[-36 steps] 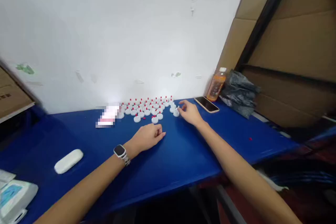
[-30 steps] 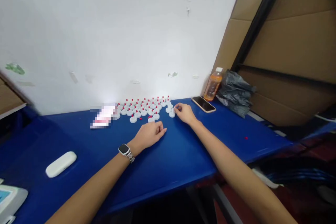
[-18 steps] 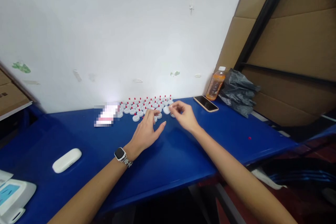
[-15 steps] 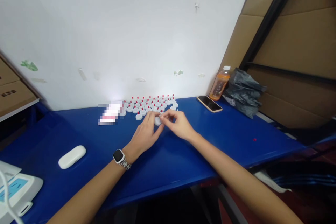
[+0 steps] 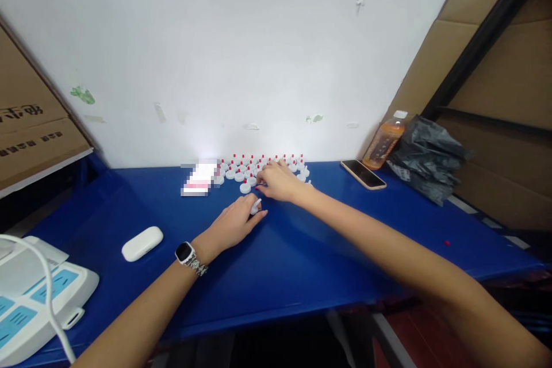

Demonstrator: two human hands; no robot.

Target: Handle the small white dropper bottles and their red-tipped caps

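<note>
Over the blue table (image 5: 310, 267), my left hand (image 5: 235, 221) alone now grasps the bare-spouted white cap (image 5: 255, 207) both hands met at moments ago, seemingly freeing my right hand (image 5: 279, 181) for the red tip (image 5: 257, 188) by its fingers, pinched or not I cannot tell

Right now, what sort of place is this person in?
Probably a small workshop corner, maybe for handwork. A blue table stands against a white wall, many small white round pieces, most with red tips, are grouped on it, and a cardboard box is at the left.
</note>
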